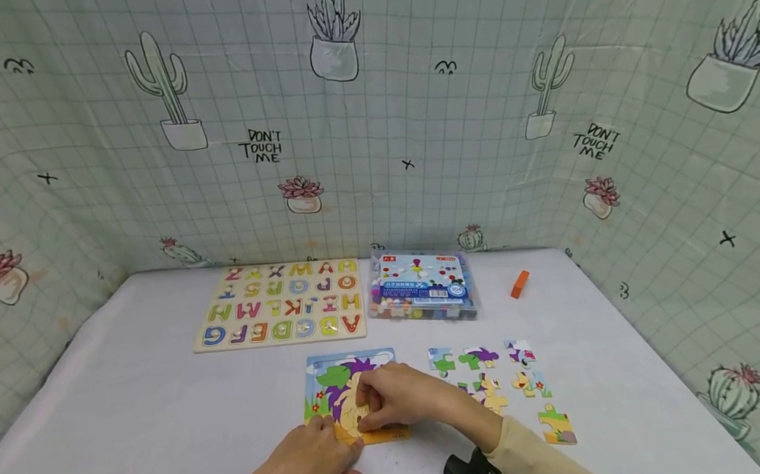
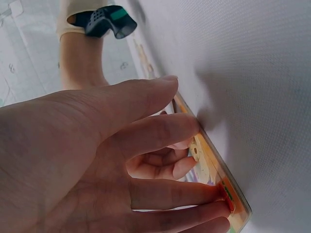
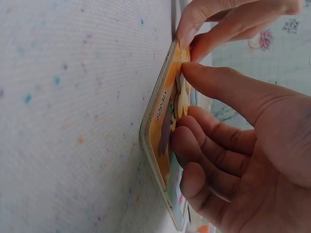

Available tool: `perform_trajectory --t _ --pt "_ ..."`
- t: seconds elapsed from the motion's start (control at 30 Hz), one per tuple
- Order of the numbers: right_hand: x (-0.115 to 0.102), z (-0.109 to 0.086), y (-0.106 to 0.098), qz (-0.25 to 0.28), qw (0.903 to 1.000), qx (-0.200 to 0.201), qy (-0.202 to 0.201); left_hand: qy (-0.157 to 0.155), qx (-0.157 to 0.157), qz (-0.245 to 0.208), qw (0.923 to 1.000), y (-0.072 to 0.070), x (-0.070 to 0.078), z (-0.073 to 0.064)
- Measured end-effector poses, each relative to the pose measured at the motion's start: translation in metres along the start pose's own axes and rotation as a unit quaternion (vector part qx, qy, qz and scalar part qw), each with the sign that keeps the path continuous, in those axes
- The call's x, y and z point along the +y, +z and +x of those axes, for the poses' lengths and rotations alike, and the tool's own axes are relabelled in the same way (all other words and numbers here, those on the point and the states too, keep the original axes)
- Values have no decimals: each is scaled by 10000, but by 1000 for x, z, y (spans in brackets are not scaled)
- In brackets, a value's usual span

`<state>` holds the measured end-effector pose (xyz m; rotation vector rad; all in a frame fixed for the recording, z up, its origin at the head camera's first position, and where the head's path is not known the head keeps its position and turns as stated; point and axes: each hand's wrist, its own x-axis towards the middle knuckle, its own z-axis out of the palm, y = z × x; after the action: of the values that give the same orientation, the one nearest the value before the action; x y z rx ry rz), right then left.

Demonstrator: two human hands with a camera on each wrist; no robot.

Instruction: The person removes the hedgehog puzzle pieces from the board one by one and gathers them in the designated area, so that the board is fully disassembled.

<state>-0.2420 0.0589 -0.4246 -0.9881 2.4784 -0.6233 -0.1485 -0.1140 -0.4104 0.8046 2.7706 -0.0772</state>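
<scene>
A framed jigsaw puzzle board (image 1: 318, 384) with a cartoon picture in purple, green and yellow lies flat in front of me. My right hand (image 1: 395, 396) is over its lower right part, fingers curled and thumb opposed, pinching a pale yellow puzzle piece (image 3: 183, 97) at the board's surface. Much of that piece is hidden by the fingers. My left hand (image 1: 312, 457) rests at the board's lower left edge; its fingers (image 2: 170, 194) are extended, with the tips touching the frame and the printed surface.
Several loose puzzle pieces (image 1: 491, 390) lie in rows to the right. Behind the board are a wooden alphabet board (image 1: 273, 339) and a clear box of small colored parts (image 1: 419, 283). An orange block (image 1: 520, 284) lies at back right. A black device (image 1: 467, 470) sits at my right cuff.
</scene>
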Motion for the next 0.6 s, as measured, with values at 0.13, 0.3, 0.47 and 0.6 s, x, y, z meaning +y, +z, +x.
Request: perform_trajectory --t 0.13,0.3,0.47,0.6 --pt "-1 0 1 -20 10000 53 11 24 25 11 10000 1 0 0" --pt "-1 -1 1 -22 9999 97 -29 4 20 -16 10000 1 0 0" --pt "0 0 2 0 9999 149 -57 1 -4 -19 10000 0 0 0" --pt "1 0 2 76 9998 187 -88 -19 16 -40 10000 0 0 -1"
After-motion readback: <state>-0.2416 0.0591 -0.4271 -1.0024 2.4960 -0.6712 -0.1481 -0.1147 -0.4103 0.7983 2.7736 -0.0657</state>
